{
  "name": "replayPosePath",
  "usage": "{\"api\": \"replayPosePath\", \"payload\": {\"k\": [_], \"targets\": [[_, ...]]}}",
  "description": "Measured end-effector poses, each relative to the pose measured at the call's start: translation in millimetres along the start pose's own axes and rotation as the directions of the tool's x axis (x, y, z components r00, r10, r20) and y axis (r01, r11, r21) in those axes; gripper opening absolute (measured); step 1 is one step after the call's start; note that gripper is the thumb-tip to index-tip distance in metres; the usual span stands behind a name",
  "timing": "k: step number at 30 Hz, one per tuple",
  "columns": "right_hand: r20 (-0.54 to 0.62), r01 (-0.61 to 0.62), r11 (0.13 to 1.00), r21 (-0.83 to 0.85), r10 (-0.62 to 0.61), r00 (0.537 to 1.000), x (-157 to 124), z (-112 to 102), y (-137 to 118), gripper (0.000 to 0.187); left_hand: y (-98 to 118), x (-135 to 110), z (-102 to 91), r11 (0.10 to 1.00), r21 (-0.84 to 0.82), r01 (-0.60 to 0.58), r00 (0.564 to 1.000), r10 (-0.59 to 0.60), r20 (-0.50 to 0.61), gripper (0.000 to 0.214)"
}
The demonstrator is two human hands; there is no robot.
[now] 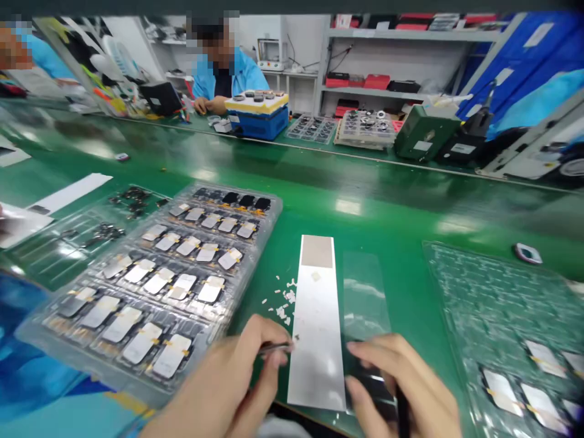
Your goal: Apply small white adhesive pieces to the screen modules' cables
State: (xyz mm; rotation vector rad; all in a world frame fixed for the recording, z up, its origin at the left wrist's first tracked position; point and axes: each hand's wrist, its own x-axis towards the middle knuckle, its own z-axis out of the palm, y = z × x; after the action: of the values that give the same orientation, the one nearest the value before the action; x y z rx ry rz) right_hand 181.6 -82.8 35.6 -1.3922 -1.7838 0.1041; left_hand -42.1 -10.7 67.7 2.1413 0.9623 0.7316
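My left hand [249,371] pinches a thin, dark, shiny piece [275,348] between thumb and forefinger; its exact kind is unclear. Its tip is at the left edge of a long white strip [317,340], which has a beige square at the far end. Thumb and forefinger of my right hand [406,380] are spread at the edge of a clear film strip [365,292] with dark sections. A slim black tool [403,410] appears tucked under that hand's curled fingers. Small white scraps [286,298] lie left of the white strip.
At left is a clear tray [255,267] of small screen-like parts in rows. Another clear tray [483,292] with several such parts stands right. A small framed part [528,252] lies beyond it. Across the bench, a person in blue [249,70] sits behind a blue box [262,123].
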Motion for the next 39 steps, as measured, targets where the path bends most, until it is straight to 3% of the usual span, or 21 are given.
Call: {"api": "replayPosePath", "payload": {"k": [2, 4, 9, 14, 22, 28, 32, 35, 39], "targets": [[0.021, 0.047, 0.999, 0.026, -0.048, 0.999, 10, 7, -4, 0.021, -2, 1, 25.0, 0.971, -0.214, 0.109, 0.994, -0.109, 0.015, 0.012], [0.000, 0.059, 0.997, 0.042, -0.059, 0.998, 17, 15, -4, 0.018, -11, 9, 44.1, 0.918, -0.370, 0.145, 0.989, -0.138, 0.046, 0.011], [-0.071, 0.083, 0.995, -0.060, -0.087, 0.994, 18, 30, 4, 0.013, -36, 24, 66.8, 0.865, -0.486, 0.123, 0.991, -0.076, 0.114, 0.015], [-0.095, 0.102, 0.984, -0.143, -0.117, 0.989, 13, 36, 8, 0.018, -44, 21, 71.9, 0.849, -0.509, 0.142, 0.989, -0.107, 0.097, 0.015], [-0.054, 0.101, 0.988, -0.116, -0.108, 0.993, 15, 38, 6, 0.020, -40, 22, 73.4, 0.878, -0.469, 0.097, 0.995, -0.090, 0.037, 0.014], [-0.057, 0.095, 0.958, -0.270, -0.115, 0.992, 15, 46, 4, 0.014, -39, 21, 72.0, 0.890, -0.443, 0.112, 0.994, -0.098, 0.054, 0.016], [-0.066, -0.036, 0.983, -0.180, 0.025, 0.998, 18, 38, 5, 0.013, -42, 19, 73.2, 0.854, -0.489, 0.176, 0.984, -0.160, 0.074, 0.018], [0.023, -0.143, 0.989, -0.049, 0.144, 0.989, 24, 27, 7, 0.012, -43, 18, 73.5, 0.810, -0.552, 0.198, 0.975, -0.221, 0.026, 0.019], [0.101, -0.241, 0.970, -0.023, 0.242, 0.965, 34, 24, 11, 0.020, -42, 16, 73.6, 0.707, -0.681, 0.193, 0.961, -0.276, -0.013, 0.020]]}}
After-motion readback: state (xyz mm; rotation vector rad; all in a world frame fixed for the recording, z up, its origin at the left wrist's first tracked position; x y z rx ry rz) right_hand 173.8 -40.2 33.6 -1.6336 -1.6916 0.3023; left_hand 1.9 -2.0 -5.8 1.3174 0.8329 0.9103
